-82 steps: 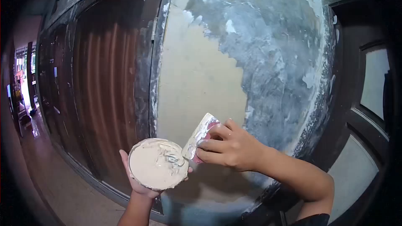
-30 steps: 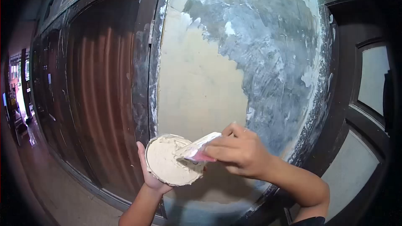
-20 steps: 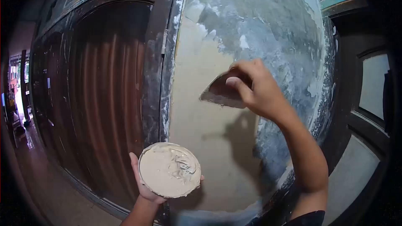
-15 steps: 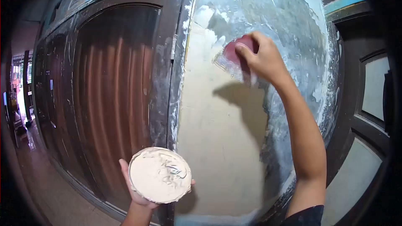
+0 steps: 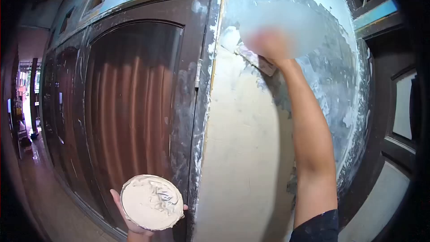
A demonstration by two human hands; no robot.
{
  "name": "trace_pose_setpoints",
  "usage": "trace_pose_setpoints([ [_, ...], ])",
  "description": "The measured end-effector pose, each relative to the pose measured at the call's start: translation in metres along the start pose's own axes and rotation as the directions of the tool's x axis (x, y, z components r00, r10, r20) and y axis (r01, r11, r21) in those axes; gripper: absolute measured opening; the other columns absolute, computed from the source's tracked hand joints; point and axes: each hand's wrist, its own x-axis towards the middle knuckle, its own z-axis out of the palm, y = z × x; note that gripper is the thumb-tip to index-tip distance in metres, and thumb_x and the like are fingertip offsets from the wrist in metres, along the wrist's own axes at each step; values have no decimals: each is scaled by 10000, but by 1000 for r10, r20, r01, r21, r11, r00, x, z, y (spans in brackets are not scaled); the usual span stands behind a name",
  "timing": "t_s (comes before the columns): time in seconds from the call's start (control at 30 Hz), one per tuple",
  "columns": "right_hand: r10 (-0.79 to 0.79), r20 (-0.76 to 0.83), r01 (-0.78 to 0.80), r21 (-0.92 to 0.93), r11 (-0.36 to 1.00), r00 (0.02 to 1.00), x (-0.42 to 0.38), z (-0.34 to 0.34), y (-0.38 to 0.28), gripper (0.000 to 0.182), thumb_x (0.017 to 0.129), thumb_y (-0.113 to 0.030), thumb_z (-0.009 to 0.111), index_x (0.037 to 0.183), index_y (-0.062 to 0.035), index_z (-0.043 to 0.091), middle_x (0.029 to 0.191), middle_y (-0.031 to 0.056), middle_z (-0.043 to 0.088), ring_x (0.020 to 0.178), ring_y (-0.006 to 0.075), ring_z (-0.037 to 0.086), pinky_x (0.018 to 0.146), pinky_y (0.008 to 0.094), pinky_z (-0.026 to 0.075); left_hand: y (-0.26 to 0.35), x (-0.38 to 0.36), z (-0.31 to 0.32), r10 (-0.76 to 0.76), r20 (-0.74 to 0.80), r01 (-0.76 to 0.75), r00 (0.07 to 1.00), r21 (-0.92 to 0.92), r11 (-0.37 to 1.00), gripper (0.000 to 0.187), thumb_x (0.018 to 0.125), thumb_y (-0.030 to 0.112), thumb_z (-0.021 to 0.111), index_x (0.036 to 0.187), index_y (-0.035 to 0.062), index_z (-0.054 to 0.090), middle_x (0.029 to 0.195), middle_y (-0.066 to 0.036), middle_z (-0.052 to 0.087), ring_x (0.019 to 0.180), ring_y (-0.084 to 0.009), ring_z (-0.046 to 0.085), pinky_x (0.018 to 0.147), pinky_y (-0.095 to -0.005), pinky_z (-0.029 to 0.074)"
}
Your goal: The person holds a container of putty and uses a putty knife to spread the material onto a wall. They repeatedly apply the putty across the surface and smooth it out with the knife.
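Surroundings: brown door (image 5: 130, 107) left of the half-puttied wall (image 5: 242, 152).
Left hand (image 5: 134, 224): I cup the putty bowl (image 5: 151, 202).
Right hand (image 5: 268, 45): blurred; my fingers clamp the putty knife (image 5: 255, 59).

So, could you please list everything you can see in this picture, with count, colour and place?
Wall panel: one, cream putty over grey, centre.
Bare grey patch: one, grey-blue, right side of the panel.
Wooden door: one, dark brown, left of the panel.
Door frame: one, dark and putty-smeared, between the door and the panel.
Window frame: one, dark, far right.
Corridor: one, reddish, far left.
Putty dish: one, round, full of cream putty, bottom left.
Scraper: one, putty-coated, against the panel, top centre.
Left hand: under the dish, holding it.
Right hand: blurred, raised, holding the scraper.
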Motion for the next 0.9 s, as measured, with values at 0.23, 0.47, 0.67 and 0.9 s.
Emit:
trace_pose_setpoints([
  [0.23, -80, 35, 75, 137, 988, 996, 12, 2, 7, 640, 838, -569, 764, 1239, -75, 700, 1201, 190, 731, 1278, 451, 529, 1065, 631, 370, -4, 4, -2, 5, -245, -97, 970, -365, 926, 1157, 803, 984, 336, 1506, 78, 489, 1393, -326, 577, 1075, -676, 600, 844, -839, 486],
  [0.47, -3, -59, 13, 157, 988, 998, 29, 4, 15, 691, 843, -613, 736, 1247, -53, 703, 1195, 202, 735, 1220, 414, 598, 1069, 568, 388, -6, 11, -2, 2, -187, -68, 982, -348, 935, 1182, 789, 1000, 300, 1515, 81, 462, 1376, -329, 579, 1091, -654, 604, 885, -823, 487],
  [0.67, -183, -121, 176, -65, 982, 976, 20, 16, 21, 657, 852, -617, 727, 1209, -66, 706, 1168, 196, 734, 1188, 402, 616, 1056, 593, 374, -5, 15, -10, -7, -208, -50, 978, -271, 961, 1142, 814, 978, 320, 1487, 76, 508, 1350, -328, 607, 1055, -682, 606, 820, -834, 497],
  [0.9, -181, -25, 178, -74, 981, 983, 10, 15, 10, 675, 851, -639, 722, 1211, -69, 717, 1161, 207, 734, 1192, 412, 613, 1061, 567, 361, -8, 13, -15, 5, -282, -81, 960, -258, 963, 1114, 812, 976, 341, 1473, 99, 527, 1369, -297, 610, 1060, -682, 601, 824, -841, 489],
])
